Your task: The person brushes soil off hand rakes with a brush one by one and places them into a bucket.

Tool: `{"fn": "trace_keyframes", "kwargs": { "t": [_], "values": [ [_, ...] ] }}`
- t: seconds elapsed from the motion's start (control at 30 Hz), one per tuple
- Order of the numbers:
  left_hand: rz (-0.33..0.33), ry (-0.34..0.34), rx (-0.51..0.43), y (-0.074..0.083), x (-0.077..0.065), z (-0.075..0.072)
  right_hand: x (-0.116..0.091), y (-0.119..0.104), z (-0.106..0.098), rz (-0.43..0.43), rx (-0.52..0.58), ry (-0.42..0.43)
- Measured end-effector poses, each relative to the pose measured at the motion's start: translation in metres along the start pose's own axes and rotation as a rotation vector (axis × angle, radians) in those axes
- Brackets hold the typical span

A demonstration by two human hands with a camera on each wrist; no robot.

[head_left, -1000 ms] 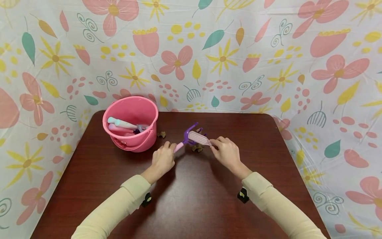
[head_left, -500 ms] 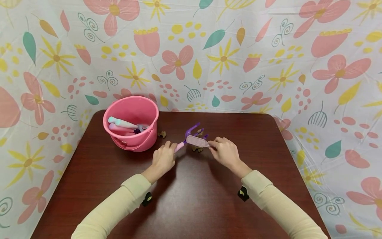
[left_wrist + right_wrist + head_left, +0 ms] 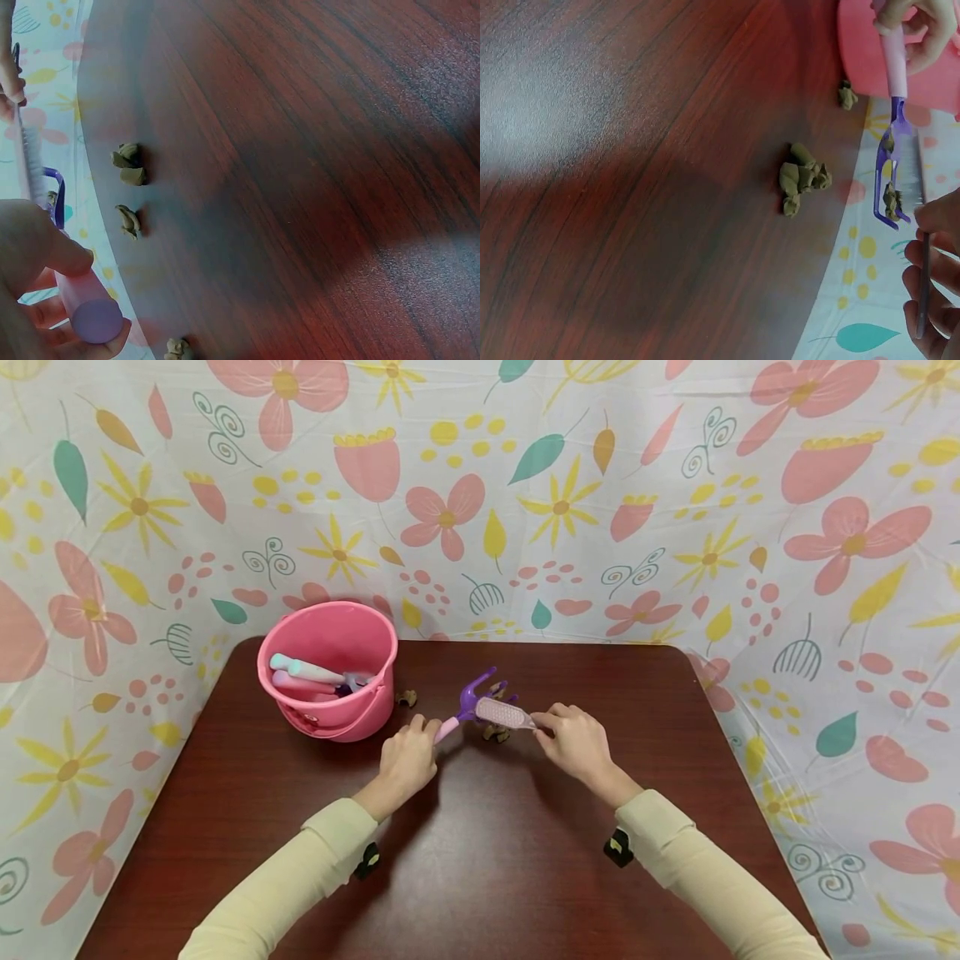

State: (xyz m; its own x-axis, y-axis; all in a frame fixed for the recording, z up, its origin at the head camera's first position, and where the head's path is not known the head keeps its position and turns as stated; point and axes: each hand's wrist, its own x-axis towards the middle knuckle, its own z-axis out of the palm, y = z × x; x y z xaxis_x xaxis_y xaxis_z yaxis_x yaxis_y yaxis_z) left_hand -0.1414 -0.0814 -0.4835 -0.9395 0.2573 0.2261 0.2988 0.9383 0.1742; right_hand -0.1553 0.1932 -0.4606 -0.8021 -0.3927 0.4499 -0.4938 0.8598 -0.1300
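Note:
My left hand (image 3: 408, 756) grips the pink handle of a small hand rake (image 3: 468, 700) with purple tines, raised above the table. My right hand (image 3: 577, 742) pinches the handle of a pale pink brush (image 3: 501, 713), whose head overlaps the tines in the head view. From the right wrist, the bristles (image 3: 910, 180) face the rake, and a brown clump (image 3: 892, 201) of clay-like stuff clings between the tines. More such clumps (image 3: 801, 176) lie on the table below, partly hidden by the brush in the head view.
A pink bucket (image 3: 352, 718) stands at the back left of the dark wooden table (image 3: 480, 860). Inside are several tools with pastel handles (image 3: 315, 672). Beside the bucket lies one brown lump (image 3: 407, 697). A flowered curtain (image 3: 480, 485) hangs behind.
The brush slid left and down across the rake, then came back to the right with my right hand. The rake has shifted only slightly in my left hand. The bucket stays put.

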Motion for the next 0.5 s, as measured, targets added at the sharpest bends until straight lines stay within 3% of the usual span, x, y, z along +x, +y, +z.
{"fn": "trace_keyframes", "kwargs": {
  "t": [0.2,0.5],
  "values": [
    [0.002,-0.011,-0.002,0.0029,-0.0021,-0.0019,0.0024,-0.0016,0.0007,0.031,0.003,0.060],
    [0.025,0.018,-0.031,0.0101,-0.0026,-0.0033,0.0034,-0.0064,0.0073,-0.008,-0.037,0.060]
  ]
}}
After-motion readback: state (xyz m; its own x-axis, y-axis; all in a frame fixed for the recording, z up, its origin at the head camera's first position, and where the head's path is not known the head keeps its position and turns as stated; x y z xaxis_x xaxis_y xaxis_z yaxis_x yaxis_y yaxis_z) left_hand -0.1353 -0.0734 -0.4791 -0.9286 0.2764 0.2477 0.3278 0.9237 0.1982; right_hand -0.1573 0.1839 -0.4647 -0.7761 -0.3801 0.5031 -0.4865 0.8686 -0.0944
